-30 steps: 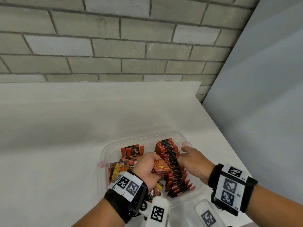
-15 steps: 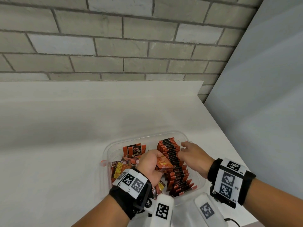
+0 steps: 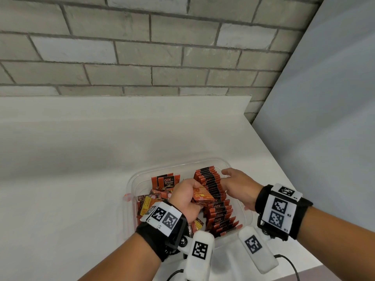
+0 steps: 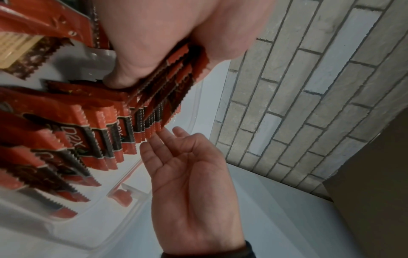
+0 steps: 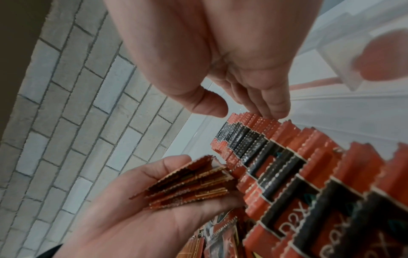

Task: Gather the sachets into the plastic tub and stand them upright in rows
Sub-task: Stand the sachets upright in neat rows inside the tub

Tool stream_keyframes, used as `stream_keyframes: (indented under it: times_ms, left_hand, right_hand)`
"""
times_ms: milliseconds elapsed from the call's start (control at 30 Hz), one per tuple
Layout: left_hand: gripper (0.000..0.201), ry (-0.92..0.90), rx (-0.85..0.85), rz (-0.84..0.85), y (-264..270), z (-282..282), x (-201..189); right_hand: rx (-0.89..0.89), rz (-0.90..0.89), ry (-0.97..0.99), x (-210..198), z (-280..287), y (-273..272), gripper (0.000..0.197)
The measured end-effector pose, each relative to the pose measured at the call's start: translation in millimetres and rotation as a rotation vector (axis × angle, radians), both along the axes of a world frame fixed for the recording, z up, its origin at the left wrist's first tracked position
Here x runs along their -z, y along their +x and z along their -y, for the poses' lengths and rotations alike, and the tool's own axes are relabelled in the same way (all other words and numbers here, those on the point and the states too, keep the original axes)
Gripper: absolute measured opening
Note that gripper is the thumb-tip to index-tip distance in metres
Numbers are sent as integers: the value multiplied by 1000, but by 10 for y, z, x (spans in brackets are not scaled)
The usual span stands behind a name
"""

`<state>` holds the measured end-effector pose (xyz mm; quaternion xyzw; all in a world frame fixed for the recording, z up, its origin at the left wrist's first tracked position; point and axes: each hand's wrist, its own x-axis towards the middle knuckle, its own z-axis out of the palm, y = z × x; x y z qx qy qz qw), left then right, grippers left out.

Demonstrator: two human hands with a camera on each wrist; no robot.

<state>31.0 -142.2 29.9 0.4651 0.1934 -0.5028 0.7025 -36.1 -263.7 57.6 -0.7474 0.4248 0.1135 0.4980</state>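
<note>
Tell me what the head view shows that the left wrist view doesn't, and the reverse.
Only the head view shows the whole plastic tub, the loose sachets lying on its left side and both wristbands.

Only the left wrist view shows the right hand's open palm, fingertips at the row's far end, and the serrated edges of the bundle that the left hand grips.

Both show the standing row of sachets and the brick wall.

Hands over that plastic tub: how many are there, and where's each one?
2. The left hand grips a bundle of sachets over the middle of the tub. The right hand, fingers straight, touches the far end of the upright row. No others show.
</note>
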Motion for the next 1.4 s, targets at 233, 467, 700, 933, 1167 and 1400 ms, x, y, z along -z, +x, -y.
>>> stream_keyframes:
  times_ms: [233, 467, 700, 933, 1167, 1400]
  left_hand:
    - [12, 14, -15, 4, 8, 13, -22]
    - [15, 24, 43, 31, 31, -35, -22]
    - [18, 30, 185, -22, -101, -109, 8]
    - [21, -19, 202, -64, -110, -122, 42]
    - [18, -22, 176, -68, -169, -79, 75]
    - [26, -5, 178, -50, -146, -41, 171]
  right_hand:
    - [-1, 2, 15, 14, -22, 26, 64]
    - [29, -5, 18, -57, -6, -35, 61]
    - [62, -108, 23, -46, -86, -157, 33]
    - [92, -109, 150, -37, -100, -198, 34]
    - [94, -105, 183, -2, -170, -250, 46]
    - [96, -64, 243, -33, -175, -263, 33]
